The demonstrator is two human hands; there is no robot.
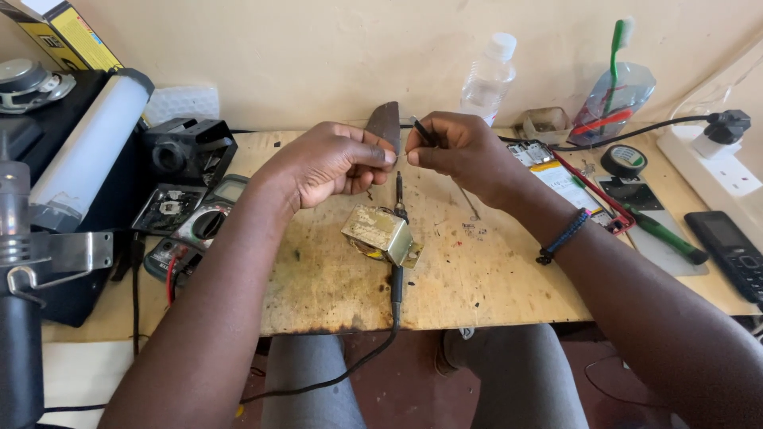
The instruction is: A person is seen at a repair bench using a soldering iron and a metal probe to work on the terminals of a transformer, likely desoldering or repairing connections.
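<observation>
My left hand (330, 163) grips a flat grey-brown metal blade (385, 125) that points up above the bench. My right hand (457, 151) pinches a thin black wire end (423, 131) right beside that blade, fingertips of both hands almost touching. Below them a small metal-cased transformer (380, 233) lies on the worn wooden board (477, 278). A black soldering iron (398, 238) lies under it, its cable running off the front edge.
A multimeter (199, 226), black device housings (187, 151) and a white tube lamp (87, 135) crowd the left. A water bottle (487, 79), opened phone (568, 183), tape roll (624, 161), green screwdriver (664, 234), power strip (715, 163) and black handset (731, 250) sit right.
</observation>
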